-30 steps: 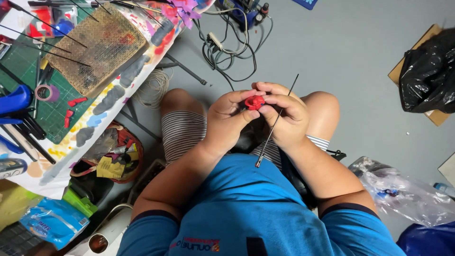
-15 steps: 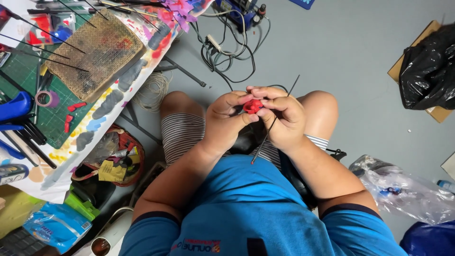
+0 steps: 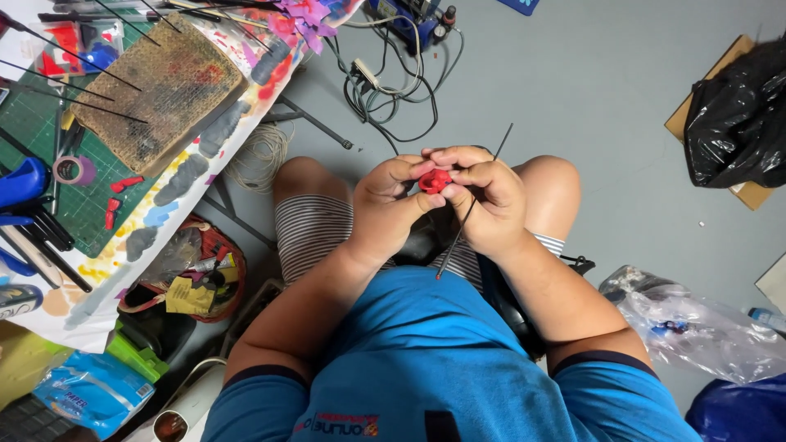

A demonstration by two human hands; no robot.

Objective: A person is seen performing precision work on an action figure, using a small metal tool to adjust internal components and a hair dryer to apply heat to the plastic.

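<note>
Above my knees, both hands meet around a small red lump that looks like soft clay or foam. My left hand pinches it from the left with thumb and fingers. From the right, my right hand closes on it and also holds a thin dark stick, which runs diagonally from above the fingers down toward my blue shirt. Most of the red piece is hidden by my fingertips.
A paint-stained table at the left carries a green cutting mat, a brown mesh pad, a tape roll and small red bits. Cables lie on the grey floor. A black bag sits at right, a clear plastic bag lower right.
My hands have stayed together over my lap, with fingers shifting slightly on the red piece. The stick has tilted a little with my right hand.
</note>
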